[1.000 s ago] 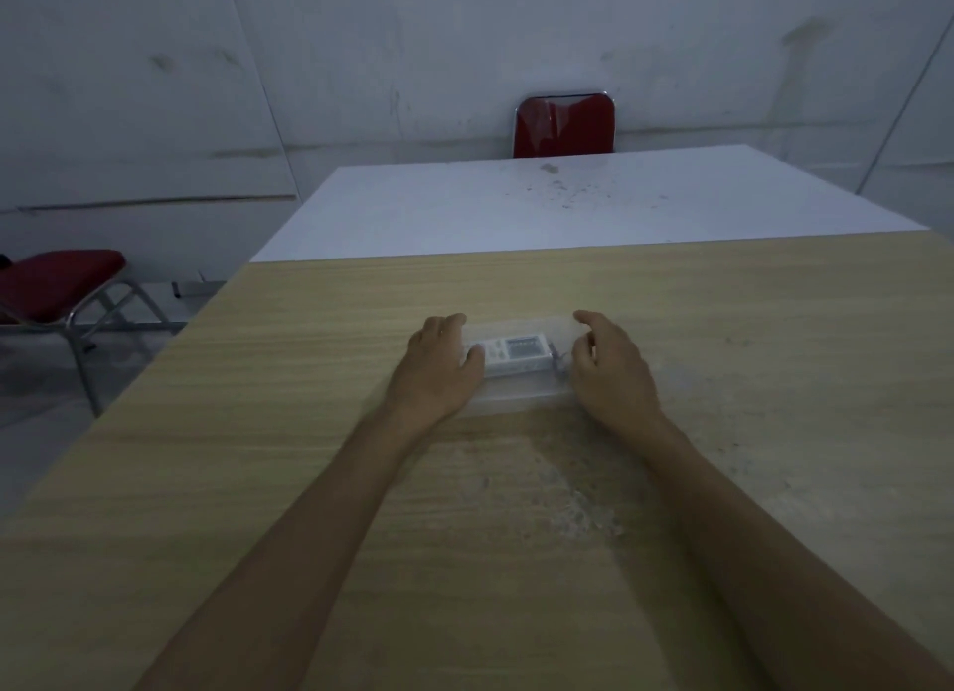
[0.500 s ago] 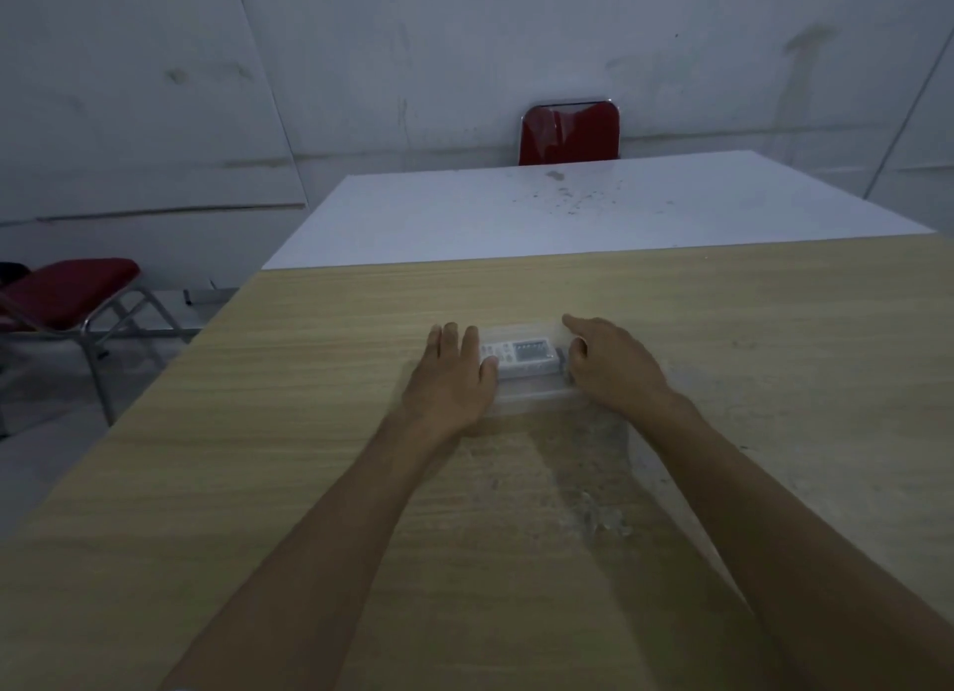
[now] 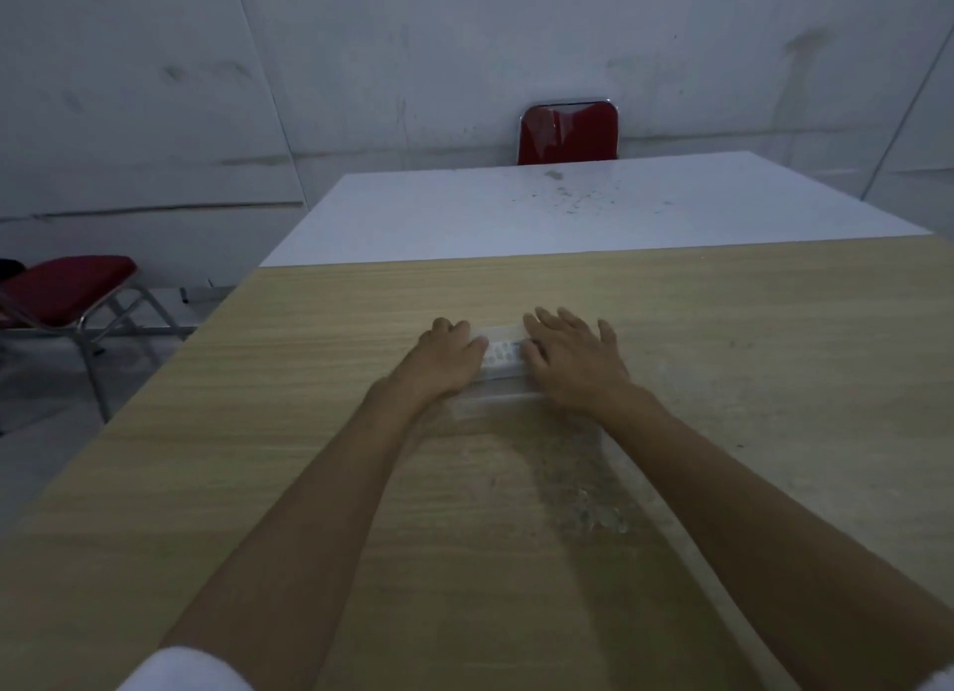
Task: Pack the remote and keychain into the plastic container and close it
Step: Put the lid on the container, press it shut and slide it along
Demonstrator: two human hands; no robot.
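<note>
Head view: both hands, left (image 3: 445, 355) and right (image 3: 573, 361), press flat, fingers spread, on container (image 3: 503, 365).

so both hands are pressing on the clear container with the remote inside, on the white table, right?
Not quite: the clear container sits on the wood-grain table, not the white table behind it, as the head view shows. The rest holds: the left hand and right hand press on it, remote inside.

Bare meeting-type room: long tables (image 3: 671, 287), red chair (image 3: 568, 132), blank walls.
</note>
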